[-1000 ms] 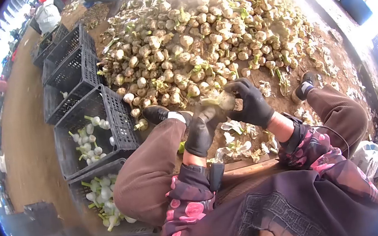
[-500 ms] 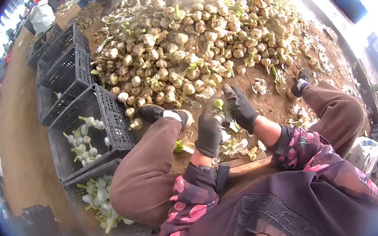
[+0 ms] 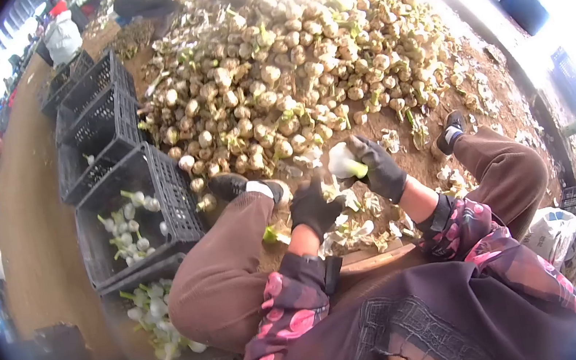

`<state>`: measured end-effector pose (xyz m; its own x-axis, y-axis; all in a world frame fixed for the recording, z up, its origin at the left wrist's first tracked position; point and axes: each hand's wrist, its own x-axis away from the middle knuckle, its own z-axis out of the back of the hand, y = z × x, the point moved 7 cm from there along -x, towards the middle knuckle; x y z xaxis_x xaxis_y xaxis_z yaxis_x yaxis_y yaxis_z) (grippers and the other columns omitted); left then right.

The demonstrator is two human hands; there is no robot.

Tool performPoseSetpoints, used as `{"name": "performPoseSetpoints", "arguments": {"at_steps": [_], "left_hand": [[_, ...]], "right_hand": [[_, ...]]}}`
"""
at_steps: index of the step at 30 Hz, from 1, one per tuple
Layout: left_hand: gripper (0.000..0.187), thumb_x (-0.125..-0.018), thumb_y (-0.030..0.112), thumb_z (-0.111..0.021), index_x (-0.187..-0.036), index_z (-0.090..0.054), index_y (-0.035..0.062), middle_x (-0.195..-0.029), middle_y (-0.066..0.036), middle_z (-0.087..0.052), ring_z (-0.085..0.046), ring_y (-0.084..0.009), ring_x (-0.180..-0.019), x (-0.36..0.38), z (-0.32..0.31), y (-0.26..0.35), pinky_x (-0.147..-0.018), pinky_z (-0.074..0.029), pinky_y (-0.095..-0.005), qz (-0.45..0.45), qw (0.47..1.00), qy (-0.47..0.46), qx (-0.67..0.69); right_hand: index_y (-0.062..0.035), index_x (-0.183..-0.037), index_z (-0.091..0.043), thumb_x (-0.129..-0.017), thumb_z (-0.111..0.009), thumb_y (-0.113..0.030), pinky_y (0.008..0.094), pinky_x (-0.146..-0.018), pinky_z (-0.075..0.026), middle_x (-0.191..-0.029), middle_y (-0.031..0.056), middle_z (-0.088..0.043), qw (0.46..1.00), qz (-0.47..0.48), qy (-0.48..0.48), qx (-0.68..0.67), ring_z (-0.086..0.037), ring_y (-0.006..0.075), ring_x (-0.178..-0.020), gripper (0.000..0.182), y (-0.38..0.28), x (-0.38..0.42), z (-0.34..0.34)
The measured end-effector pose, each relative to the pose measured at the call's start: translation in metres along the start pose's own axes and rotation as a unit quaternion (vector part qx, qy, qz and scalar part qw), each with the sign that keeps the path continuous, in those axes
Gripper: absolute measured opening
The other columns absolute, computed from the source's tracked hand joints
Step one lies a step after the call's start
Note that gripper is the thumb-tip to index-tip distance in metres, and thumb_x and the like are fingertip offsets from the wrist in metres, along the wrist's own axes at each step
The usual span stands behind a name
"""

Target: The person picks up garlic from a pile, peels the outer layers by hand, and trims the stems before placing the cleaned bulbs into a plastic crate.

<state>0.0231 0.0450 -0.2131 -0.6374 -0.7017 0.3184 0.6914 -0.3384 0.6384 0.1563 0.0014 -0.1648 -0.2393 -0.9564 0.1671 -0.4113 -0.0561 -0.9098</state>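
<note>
A peeled white bulb (image 3: pixel 341 161) with a short green stem is held in my right hand (image 3: pixel 381 169), its fingers curled round it. My left hand (image 3: pixel 317 207), in a dark glove too, is just to the left and lower, its fingers bent near pale peelings; what they hold, if anything, is hidden. Loose skins (image 3: pixel 356 232) lie on the ground below both hands. In front of them spreads a large heap of unpeeled bulbs (image 3: pixel 255 103).
Black crates line the left side; one crate (image 3: pixel 175 188) holds several white bulbs (image 3: pixel 134 227), and a nearer one holds more (image 3: pixel 155 309). A white sack (image 3: pixel 558 241) is at the right. Part of another person (image 3: pixel 145 1) shows beyond the heap.
My hands have moved apart. The white bulb now shows clearly in my right hand, and my left hand has shifted slightly down. The view has tilted slightly.
</note>
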Motion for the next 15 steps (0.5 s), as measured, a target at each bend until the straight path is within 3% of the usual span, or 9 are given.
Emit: {"name": "performPoseSetpoints", "arguments": {"at_steps": [1, 4, 5, 7, 9, 10, 11, 13, 15], "left_hand": [[0.072, -0.071, 0.033, -0.068, -0.134, -0.038, 0.0127, -0.116, -0.021, -0.053, -0.056, -0.0351, -0.102, 0.0, 0.008, -0.002, -0.085, -0.047, -0.0396, -0.03, 0.994, 0.096, -0.049], [0.06, -0.086, 0.01, -0.053, -0.14, -0.027, 0.0164, -0.086, -0.004, -0.061, -0.062, -0.0139, -0.062, -0.009, -0.014, -0.021, -0.053, -0.051, -0.0241, -0.061, 0.909, -0.04, 0.411], [0.062, -0.084, 0.004, -0.05, -0.14, -0.026, 0.0154, -0.092, -0.006, -0.059, -0.062, -0.0152, -0.071, 0.023, 0.014, 0.033, -0.06, -0.054, -0.028, -0.009, 0.776, -0.145, 0.613], [0.063, -0.083, 0.003, -0.051, -0.139, -0.027, 0.0144, -0.103, -0.008, -0.057, -0.062, -0.0167, -0.083, 0.016, 0.004, 0.041, -0.069, -0.056, -0.0308, -0.069, 0.724, -0.083, 0.682], [0.062, -0.082, 0.001, -0.05, -0.138, -0.026, 0.0149, -0.111, -0.009, -0.053, -0.061, -0.0185, -0.093, 0.017, 0.002, 0.038, -0.075, -0.056, -0.0332, -0.104, 0.715, -0.103, 0.684], [0.063, -0.082, -0.001, -0.05, -0.138, -0.025, 0.0145, -0.111, -0.009, -0.054, -0.061, -0.0187, -0.093, 0.014, -0.006, 0.027, -0.076, -0.056, -0.0329, -0.083, 0.735, -0.073, 0.669], [0.064, -0.082, -0.003, -0.049, -0.137, -0.024, 0.0142, -0.11, -0.009, -0.054, -0.061, -0.019, -0.093, 0.016, -0.004, 0.025, -0.076, -0.057, -0.0326, -0.061, 0.754, -0.043, 0.653], [0.067, -0.08, -0.006, -0.05, -0.137, -0.02, 0.0126, -0.109, -0.01, -0.055, -0.061, -0.019, -0.093, 0.02, -0.003, 0.029, -0.073, -0.057, -0.0323, -0.047, 0.787, -0.035, 0.614], [0.059, -0.078, -0.004, -0.057, -0.128, -0.029, 0.0098, -0.099, -0.01, -0.057, -0.061, -0.0151, -0.074, 0.023, -0.003, 0.028, -0.056, -0.054, -0.0259, -0.021, 0.78, -0.011, 0.626]], "right_hand": [[-0.0071, -0.109, -0.053, -0.096, -0.045, -0.035, 0.0209, -0.065, -0.046, -0.091, -0.0014, -0.058, 0.999, 0.011, 0.037, 0.032, -0.055, 0.0056, -0.081, 0.031, 0.008, -0.001, 0.018], [-0.009, -0.113, -0.053, -0.097, -0.045, -0.032, 0.019, -0.063, -0.045, -0.09, -0.0026, -0.057, 0.997, -0.014, 0.073, 0.036, -0.054, 0.0055, -0.08, 0.029, 0.011, 0.011, 0.019], [-0.0089, -0.114, -0.053, -0.097, -0.046, -0.032, 0.0192, -0.064, -0.045, -0.09, -0.0022, -0.057, 0.998, -0.03, 0.043, 0.043, -0.054, 0.0057, -0.08, 0.03, 0.008, 0.016, 0.006], [-0.0089, -0.117, -0.053, -0.097, -0.048, -0.028, 0.0233, -0.068, -0.047, -0.093, -0.0001, -0.059, 0.997, -0.024, -0.011, 0.069, -0.057, 0.0085, -0.085, 0.029, 0.013, 0.012, -0.006], [-0.0083, -0.114, -0.056, -0.095, -0.05, -0.024, 0.0273, -0.068, -0.048, -0.089, 0.0008, -0.059, 0.992, 0.015, -0.036, 0.121, -0.057, 0.0118, -0.081, 0.025, 0.017, 0.003, -0.005], [-0.0068, -0.105, -0.059, -0.088, -0.059, -0.02, 0.0305, -0.066, -0.048, -0.085, 0.0055, -0.06, 0.883, 0.205, 0.006, 0.423, -0.061, 0.0203, -0.077, 0.022, -0.017, 0.01, -0.016], [-0.0068, -0.105, -0.059, -0.088, -0.059, -0.02, 0.0305, -0.066, -0.048, -0.085, 0.0055, -0.06, 0.884, 0.2, 0.005, 0.422, -0.061, 0.0203, -0.077, 0.022, -0.025, 0.013, -0.02], [-0.0056, -0.096, -0.06, -0.08, -0.063, -0.02, 0.034, -0.066, -0.049, -0.085, 0.0115, -0.059, 0.779, 0.228, -0.034, 0.583, -0.061, 0.0302, -0.077, 0.022, -0.036, 0.024, -0.036], [-0.0057, -0.086, -0.059, -0.074, -0.063, -0.021, 0.0389, -0.062, -0.049, -0.083, 0.0136, -0.059, 0.747, 0.236, -0.031, 0.621, -0.06, 0.0352, -0.075, 0.019, -0.037, 0.026, -0.042]]}}
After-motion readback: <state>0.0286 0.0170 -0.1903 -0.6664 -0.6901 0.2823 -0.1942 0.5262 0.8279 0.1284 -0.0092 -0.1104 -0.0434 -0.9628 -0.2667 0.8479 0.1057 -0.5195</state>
